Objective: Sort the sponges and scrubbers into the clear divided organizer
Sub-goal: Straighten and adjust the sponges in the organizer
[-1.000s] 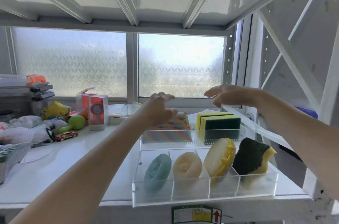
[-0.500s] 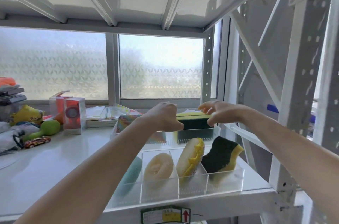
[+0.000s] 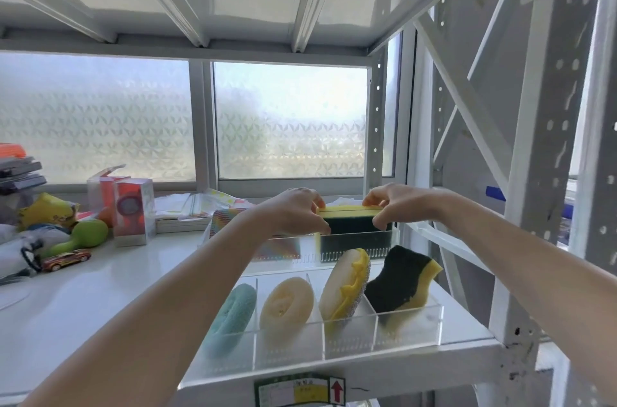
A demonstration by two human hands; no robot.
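The clear divided organizer (image 3: 350, 345) sits at the shelf's front right. Its front row holds a teal round scrubber (image 3: 233, 313), a cream round scrubber (image 3: 287, 303), a cream and yellow sponge with a silver back (image 3: 345, 286) and a dark green and yellow wavy sponge (image 3: 400, 283). In the back right compartment stand yellow and green rectangular sponges (image 3: 354, 223). My left hand (image 3: 297, 213) pinches their left end and my right hand (image 3: 394, 206) pinches their right end. A rainbow striped cloth (image 3: 223, 223) stands in the back left compartment, mostly hidden by my left arm.
Left on the white shelf (image 3: 100, 289) lie a red toy car (image 3: 66, 259), a green toy (image 3: 85, 234), red boxes (image 3: 133, 213) and a yellow bag (image 3: 46, 211). Papers (image 3: 187, 206) lie by the frosted window. White rack posts (image 3: 547, 173) stand close on the right.
Both hands have come down from above the organizer's back row and closed on the two ends of the yellow and green sponges. The view has shifted right.
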